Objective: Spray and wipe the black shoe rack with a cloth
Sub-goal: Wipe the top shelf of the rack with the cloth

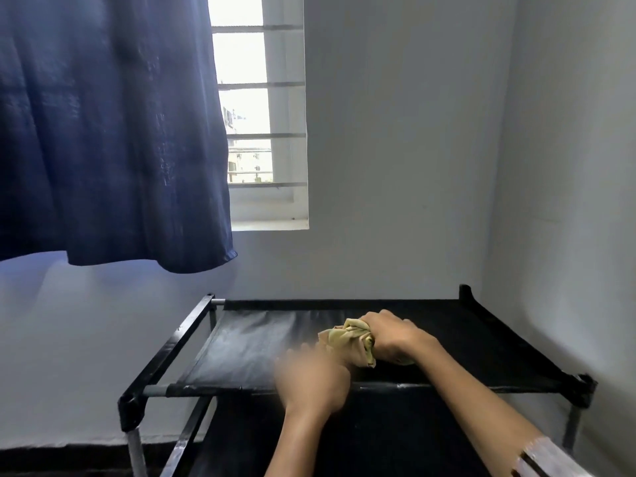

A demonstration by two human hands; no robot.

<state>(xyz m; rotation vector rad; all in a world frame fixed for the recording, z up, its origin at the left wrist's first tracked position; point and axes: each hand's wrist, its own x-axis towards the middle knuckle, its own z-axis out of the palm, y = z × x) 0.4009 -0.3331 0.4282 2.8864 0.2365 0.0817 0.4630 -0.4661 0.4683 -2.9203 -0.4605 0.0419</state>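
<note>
The black shoe rack point(241, 349) stands before me in the room's corner, its top fabric shelf dusty and streaked on the left half. My right hand point(395, 339) grips a bunched yellow-green cloth point(347, 340) and holds it on the shelf near the middle. My left hand point(313, 380) is blurred by motion at the shelf's front rail, just left of the cloth; its fingers reach toward the cloth, and whether they touch it is unclear. No spray bottle is in view.
A dark blue curtain point(110, 132) hangs at the upper left, beside a barred window point(261, 108). Grey walls close in behind the rack and on its right. A lower black shelf point(378, 442) lies under the top one.
</note>
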